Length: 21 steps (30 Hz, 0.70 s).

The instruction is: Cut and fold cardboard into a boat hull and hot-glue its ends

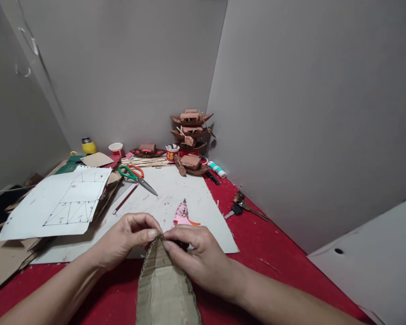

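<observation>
A long piece of corrugated cardboard [164,289] with curved-up sides narrows to a pointed tip away from me, and its near end runs out of the picture. At that tip my left hand [135,234] pinches the left edge between thumb and fingers. Opposite it, my right hand [196,253] pinches the right edge, so the two edges meet between my fingertips. Some fingers of both hands are hidden behind the cardboard. Just beyond the hands lies a pink patterned object with a dark tip [182,213], partly covered by my right hand.
Green-and-orange-handled scissors [138,177] and a dark red pencil [125,199] lie on a white sheet [169,185]. Left is a paper with drawn lines [71,198] over stacked cardboard. Small brown model boats [191,131] stand at the back; keys [236,210] lie right on red cloth [274,243].
</observation>
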Available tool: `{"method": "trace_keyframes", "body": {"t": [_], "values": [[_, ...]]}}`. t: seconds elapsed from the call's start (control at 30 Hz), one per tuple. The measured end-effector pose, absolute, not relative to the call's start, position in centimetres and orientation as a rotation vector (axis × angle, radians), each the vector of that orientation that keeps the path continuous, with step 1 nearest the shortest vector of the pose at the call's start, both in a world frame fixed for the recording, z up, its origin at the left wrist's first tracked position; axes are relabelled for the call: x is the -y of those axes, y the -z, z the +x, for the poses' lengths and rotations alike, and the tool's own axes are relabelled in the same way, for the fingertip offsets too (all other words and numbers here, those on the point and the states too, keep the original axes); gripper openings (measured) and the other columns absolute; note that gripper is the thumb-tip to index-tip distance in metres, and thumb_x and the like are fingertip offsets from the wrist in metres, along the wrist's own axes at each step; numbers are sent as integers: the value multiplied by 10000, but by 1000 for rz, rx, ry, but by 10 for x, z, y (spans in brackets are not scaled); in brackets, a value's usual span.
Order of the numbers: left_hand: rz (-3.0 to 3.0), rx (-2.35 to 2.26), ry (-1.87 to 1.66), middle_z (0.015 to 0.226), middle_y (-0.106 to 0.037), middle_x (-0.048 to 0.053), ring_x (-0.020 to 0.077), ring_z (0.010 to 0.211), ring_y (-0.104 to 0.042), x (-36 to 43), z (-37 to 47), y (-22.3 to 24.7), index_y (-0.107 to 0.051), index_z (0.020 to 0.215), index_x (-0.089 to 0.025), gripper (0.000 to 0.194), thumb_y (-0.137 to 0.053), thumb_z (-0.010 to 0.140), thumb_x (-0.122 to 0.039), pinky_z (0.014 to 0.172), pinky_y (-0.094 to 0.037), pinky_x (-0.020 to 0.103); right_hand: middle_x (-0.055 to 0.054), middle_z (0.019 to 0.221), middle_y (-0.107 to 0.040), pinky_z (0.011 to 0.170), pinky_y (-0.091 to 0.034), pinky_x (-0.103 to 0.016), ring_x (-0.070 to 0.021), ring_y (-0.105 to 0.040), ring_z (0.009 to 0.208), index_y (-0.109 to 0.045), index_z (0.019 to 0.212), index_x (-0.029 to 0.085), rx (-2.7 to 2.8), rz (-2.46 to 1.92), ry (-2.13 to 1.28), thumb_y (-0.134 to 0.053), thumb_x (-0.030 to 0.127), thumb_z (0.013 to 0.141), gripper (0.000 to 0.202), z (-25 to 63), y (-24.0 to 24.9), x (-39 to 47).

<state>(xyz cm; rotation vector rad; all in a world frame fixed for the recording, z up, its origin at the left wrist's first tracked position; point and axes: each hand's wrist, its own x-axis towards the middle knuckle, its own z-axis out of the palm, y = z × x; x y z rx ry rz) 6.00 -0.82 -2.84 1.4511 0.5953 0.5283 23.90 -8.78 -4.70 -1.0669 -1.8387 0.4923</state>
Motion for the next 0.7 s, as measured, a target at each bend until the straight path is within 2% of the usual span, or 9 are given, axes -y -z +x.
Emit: {"method": "trace_keyframes", "body": {"t": [0.23,0.33,0.43,0.53,0.7], "values": [[1463,-609,-548,657,-555,-29,83,600,-435,10,62,29,-672,769,-165,138,-693,782,-301,593,-370,188,-48,684,-672,575,-422,-233,-129,-574,602,-694,798,135,1824,-1062,-514,-517,110,835,183,239,47,86],[1424,-657,-598,622,-537,-34,65,560,-405,12,66,32,-673,746,-153,183,-673,803,-327,547,-350,168,-54,692,-681,576,-425,-233,-132,-578,604,-701,786,132,1795,-1075,-549,-521,116,830,186,239,45,87],[1317,-714,-676,633,-550,-23,60,550,-442,10,69,35,-674,744,-143,228,-664,808,-361,523,-376,162,-46,704,-690,581,-433,-227,-132,-588,613,-713,813,139,1752,-1091,-589,-539,133,821,175,240,43,87],[1193,-760,-844,638,-525,-42,58,525,-474,1,66,39,-674,850,-157,207,-706,768,-345,502,-425,173,-29,697,-688,593,-446,-225,-131,-590,619,-715,818,147,1636,-1117,-648,-565,166,808,151,242,44,85],[1108,-824,-961,596,-510,-76,49,468,-450,-11,62,42,-630,994,-172,373,-787,673,-281,485,-460,186,-14,723,-681,597,-463,-231,-139,-593,656,-703,812,167,1259,-1163,-812,-638,267,776,125,254,45,74]]}}
